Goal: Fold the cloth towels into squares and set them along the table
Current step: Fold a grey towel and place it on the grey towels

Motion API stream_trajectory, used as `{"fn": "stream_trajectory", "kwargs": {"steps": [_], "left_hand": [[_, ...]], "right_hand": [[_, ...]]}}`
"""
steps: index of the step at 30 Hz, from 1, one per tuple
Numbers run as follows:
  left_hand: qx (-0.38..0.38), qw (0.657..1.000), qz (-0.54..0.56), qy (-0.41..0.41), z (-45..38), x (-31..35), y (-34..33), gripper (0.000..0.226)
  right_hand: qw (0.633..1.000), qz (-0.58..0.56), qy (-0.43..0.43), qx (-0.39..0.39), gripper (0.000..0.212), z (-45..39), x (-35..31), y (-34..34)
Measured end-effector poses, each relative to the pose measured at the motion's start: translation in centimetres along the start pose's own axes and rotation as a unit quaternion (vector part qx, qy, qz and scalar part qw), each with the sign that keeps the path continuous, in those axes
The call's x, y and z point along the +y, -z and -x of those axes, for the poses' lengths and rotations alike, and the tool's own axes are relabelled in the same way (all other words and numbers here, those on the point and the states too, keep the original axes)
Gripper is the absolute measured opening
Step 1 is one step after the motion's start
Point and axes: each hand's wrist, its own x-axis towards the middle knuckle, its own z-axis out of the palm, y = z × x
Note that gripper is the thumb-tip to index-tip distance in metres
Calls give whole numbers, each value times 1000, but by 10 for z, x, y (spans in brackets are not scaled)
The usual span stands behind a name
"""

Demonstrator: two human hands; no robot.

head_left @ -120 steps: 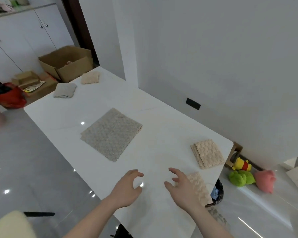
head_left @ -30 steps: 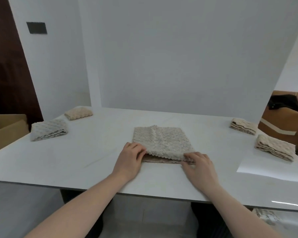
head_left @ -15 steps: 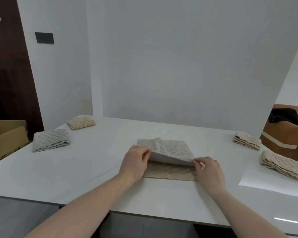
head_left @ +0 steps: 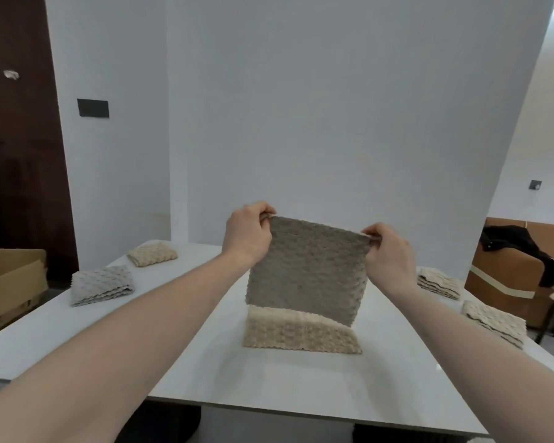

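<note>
A grey-beige textured cloth towel (head_left: 304, 273) hangs upright over the middle of the white table (head_left: 205, 362). My left hand (head_left: 247, 235) pinches its upper left corner and my right hand (head_left: 387, 257) pinches its upper right corner. The towel's lower part (head_left: 301, 330) still lies flat on the table, lighter beige side up. Folded towels lie along the table: a grey one (head_left: 101, 284) and a beige one (head_left: 152, 254) at the left, two beige ones (head_left: 438, 282) (head_left: 493, 321) at the right.
A cardboard box (head_left: 10, 282) stands left of the table. A dark door (head_left: 20, 139) is at the back left. A brown couch with black clothing (head_left: 518, 260) stands at the right. A white wall rises just behind the table.
Both hands have lifted the towel's near edge from the table up to chest height, so most of the towel now hangs upright. The camera view tilted upward.
</note>
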Motion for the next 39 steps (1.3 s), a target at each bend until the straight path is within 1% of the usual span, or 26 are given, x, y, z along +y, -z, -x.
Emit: {"fn": "stream_trajectory", "kwargs": {"steps": [3, 8, 13, 16, 19, 22, 25, 30, 34, 36, 37, 39], "left_hand": [[16, 999, 12, -33, 6, 18, 34, 21], [36, 994, 30, -98, 31, 32, 79, 13], [20, 993, 19, -112, 49, 39, 104, 11], [-18, 996, -9, -92, 56, 37, 107, 14], [-70, 994, -68, -53, 63, 30, 102, 26], [-133, 984, -119, -3, 70, 18, 90, 31], [-169, 973, -158, 21, 74, 4, 72, 30], [-202, 962, -178, 48, 76, -17, 37, 8], [-195, 961, -186, 65, 72, -33, 10, 8], [-188, 961, -187, 79, 68, -39, -3, 9], [-189, 960, -187, 87, 66, -42, -8, 10], [-200, 956, -187, 110, 62, -49, -19, 14]], "right_hand": [[999, -33, 23, 19, 35, 7, -15, 29], [992, -113, 29, 40, 17, 31, -33, 72], [988, -148, 31, 40, 11, 52, -35, 94], [990, -134, 21, 27, 9, 60, -28, 95], [993, -118, 3, 2, 7, 69, -16, 89], [995, -90, -22, -33, 5, 74, 2, 77], [994, -56, -55, -79, 3, 77, 18, 60], [992, -6, -66, -108, 3, 72, 40, 31], [988, 20, -93, -125, 8, 68, 60, 8], [985, 26, -105, -132, 5, 65, 70, -3], [984, 33, -108, -136, 3, 64, 74, -8], [983, 50, -105, -143, 7, 60, 81, -18]]}}
